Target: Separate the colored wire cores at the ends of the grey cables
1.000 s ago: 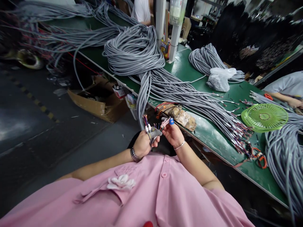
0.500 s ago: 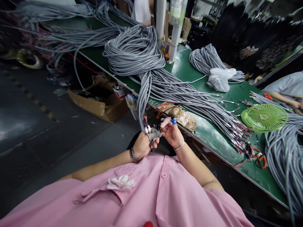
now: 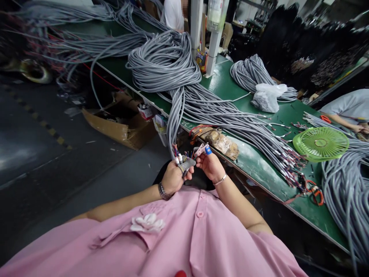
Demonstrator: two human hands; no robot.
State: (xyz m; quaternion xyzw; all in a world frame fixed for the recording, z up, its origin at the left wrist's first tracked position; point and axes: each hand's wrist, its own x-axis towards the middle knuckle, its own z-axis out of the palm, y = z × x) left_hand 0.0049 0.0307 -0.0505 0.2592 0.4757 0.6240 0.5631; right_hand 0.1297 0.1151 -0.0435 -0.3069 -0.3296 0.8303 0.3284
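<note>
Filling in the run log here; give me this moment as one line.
left hand: gripping grey cables | right hand: at the coloured wires | green bench: cable bundle, green fan, orange-handled tool

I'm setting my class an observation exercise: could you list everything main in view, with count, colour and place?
bench: one, green, slanting across the view
cable coils: two main ones, grey, on the bench
loose cable bundles: several, grey, along the bench
plastic bag: one, whitish, against the smaller coil
fan: one, light green, bench's right part
block: one, brown, bench's near edge
posts: two, whitish, behind the larger coil
cardboard box: one, brown, floor at left
other people: two, pale tops, far side
wires: several, multicoloured, between the hands
shirt: one, pink, foreground
left hand: one, grey finger cover, gripping cable ends
right hand: one, blue finger band, at the wires
</note>
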